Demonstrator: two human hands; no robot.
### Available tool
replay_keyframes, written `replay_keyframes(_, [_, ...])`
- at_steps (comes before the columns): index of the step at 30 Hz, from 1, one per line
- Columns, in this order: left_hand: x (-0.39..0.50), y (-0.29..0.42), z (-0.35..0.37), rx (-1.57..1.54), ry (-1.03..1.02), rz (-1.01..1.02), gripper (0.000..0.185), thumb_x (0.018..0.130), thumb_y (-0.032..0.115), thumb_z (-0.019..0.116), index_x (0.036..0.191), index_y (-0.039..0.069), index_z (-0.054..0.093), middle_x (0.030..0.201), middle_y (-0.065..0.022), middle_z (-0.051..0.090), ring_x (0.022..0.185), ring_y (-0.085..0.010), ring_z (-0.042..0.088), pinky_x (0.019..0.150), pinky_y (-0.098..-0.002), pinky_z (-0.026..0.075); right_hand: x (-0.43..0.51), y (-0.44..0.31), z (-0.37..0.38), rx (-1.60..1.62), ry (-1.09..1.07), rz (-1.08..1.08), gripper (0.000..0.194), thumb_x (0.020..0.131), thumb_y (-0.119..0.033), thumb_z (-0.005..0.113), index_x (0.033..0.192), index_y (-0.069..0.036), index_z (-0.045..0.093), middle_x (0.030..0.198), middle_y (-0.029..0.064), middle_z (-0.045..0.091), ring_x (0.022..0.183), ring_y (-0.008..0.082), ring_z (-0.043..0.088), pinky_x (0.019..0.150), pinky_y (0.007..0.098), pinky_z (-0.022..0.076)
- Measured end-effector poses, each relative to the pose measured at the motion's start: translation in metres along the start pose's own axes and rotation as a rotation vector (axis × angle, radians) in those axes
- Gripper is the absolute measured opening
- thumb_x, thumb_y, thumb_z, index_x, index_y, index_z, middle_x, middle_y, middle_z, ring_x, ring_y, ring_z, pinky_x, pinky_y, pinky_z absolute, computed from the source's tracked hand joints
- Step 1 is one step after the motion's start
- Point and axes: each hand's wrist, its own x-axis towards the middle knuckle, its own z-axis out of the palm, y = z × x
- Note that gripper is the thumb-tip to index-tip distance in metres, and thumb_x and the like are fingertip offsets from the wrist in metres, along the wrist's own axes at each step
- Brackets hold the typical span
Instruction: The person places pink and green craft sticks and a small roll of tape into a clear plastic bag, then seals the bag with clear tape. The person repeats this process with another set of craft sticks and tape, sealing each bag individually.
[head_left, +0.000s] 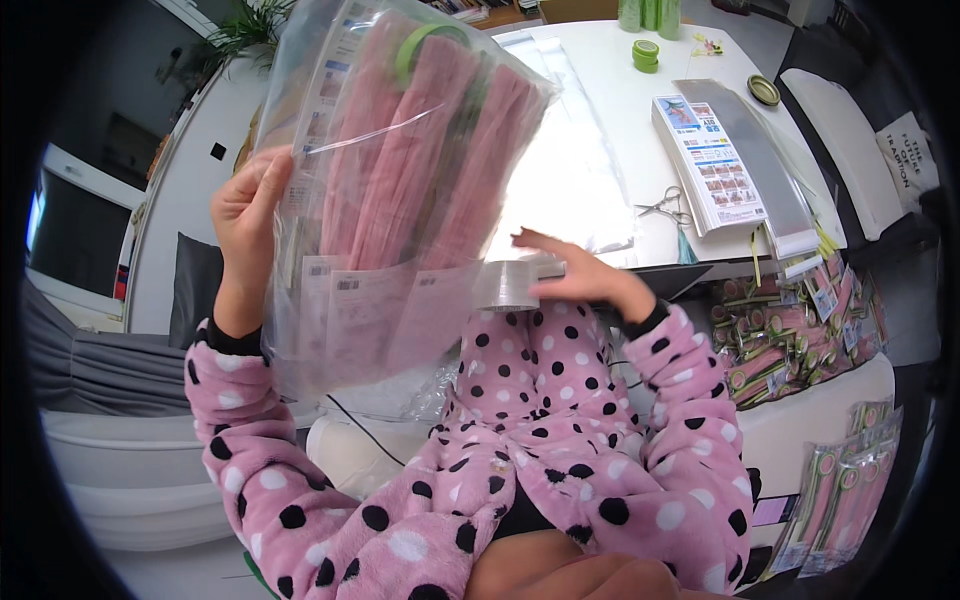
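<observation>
My left hand (251, 206) pinches the side of a clear plastic bag (289, 360), raised at a tilt over the table's near edge. Inside the bag are several bundles of pink fuzzy stems (382, 180), a green tape roll (420, 49) and printed cards (367, 315) with barcodes. A wide roll of clear packing tape (508, 285) appears above my thighs, beside the bag's lower right side. Slightly blurred, my right hand (592, 274) is at that roll with fingers spread. Its thumb seems to touch the roll's side; whether hidden fingers hold it, I cannot tell.
On the white table (600, 67) lie flat clear bags (577, 165), scissors (667, 206) with a tassel, a stack of printed cards (709, 165), green tape rolls (645, 56) and a metal lid (763, 90). To the right are heaped packed kits (795, 322) and bagged kits (840, 487).
</observation>
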Motion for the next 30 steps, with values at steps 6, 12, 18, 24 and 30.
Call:
replay_keyframes(6, [0.004, 0.027, -0.004, -0.060, -0.005, -0.026, 0.017, 0.088, 0.008, 0.055, 0.089, -0.006, 0.066, 0.091, -0.0055, 0.062, 0.069, -0.0044, 0.043, 0.060, -0.0189, 0.029, -0.006, -0.013, 0.027, 0.222, 0.049, 0.284, 0.056, 0.067, -0.031, 0.074, 0.109, 0.001, 0.055, 0.108, 0.0149, 0.058, 0.101, 0.0221, 0.054, 0.087, 0.0298, 0.0421])
replay_keyframes(12, [-0.009, 0.020, -0.025, -0.197, 0.032, -0.142, 0.018, 0.088, 0.009, 0.056, 0.092, -0.006, 0.065, 0.092, -0.0063, 0.062, 0.070, -0.0066, 0.048, 0.064, -0.0195, 0.035, -0.069, -0.042, -0.009, -0.084, 0.164, 0.146, 0.040, 0.068, -0.028, 0.076, 0.088, 0.003, 0.060, 0.088, 0.0184, 0.061, 0.099, 0.0293, 0.058, 0.082, 0.0319, 0.0430])
replay_keyframes(18, [-0.014, -0.069, 0.000, -0.544, 0.076, -0.302, 0.020, 0.089, 0.014, 0.055, 0.094, -0.004, 0.064, 0.084, -0.0040, 0.063, 0.072, -0.0070, 0.055, 0.067, -0.0192, 0.041, -0.121, -0.103, -0.069, -0.241, 0.408, 0.114, 0.032, 0.064, -0.019, 0.078, 0.071, 0.002, 0.055, 0.064, 0.0079, 0.053, 0.056, 0.0164, 0.048, 0.055, 0.0262, 0.0393])
replay_keyframes(24, [-0.018, -0.195, 0.072, -0.608, 0.081, -0.501, 0.020, 0.087, 0.017, 0.058, 0.087, -0.001, 0.064, 0.080, -0.0035, 0.064, 0.067, -0.0077, 0.056, 0.065, -0.0196, 0.043, -0.108, -0.133, -0.084, -0.511, 0.376, 0.252, 0.033, 0.068, -0.022, 0.075, 0.068, 0.002, 0.053, 0.056, 0.0078, 0.046, 0.052, 0.0116, 0.042, 0.049, 0.0277, 0.0360])
replay_keyframes(30, [-0.046, -0.288, 0.110, -0.653, 0.112, -0.735, 0.021, 0.085, 0.020, 0.060, 0.075, 0.002, 0.061, 0.070, -0.0006, 0.059, 0.060, -0.0085, 0.052, 0.057, -0.0217, 0.040, -0.062, -0.096, -0.084, -0.683, 0.309, 0.395, 0.041, 0.071, -0.038, 0.071, 0.075, 0.002, 0.061, 0.063, 0.0195, 0.056, 0.056, 0.0311, 0.055, 0.054, 0.0349, 0.0429])
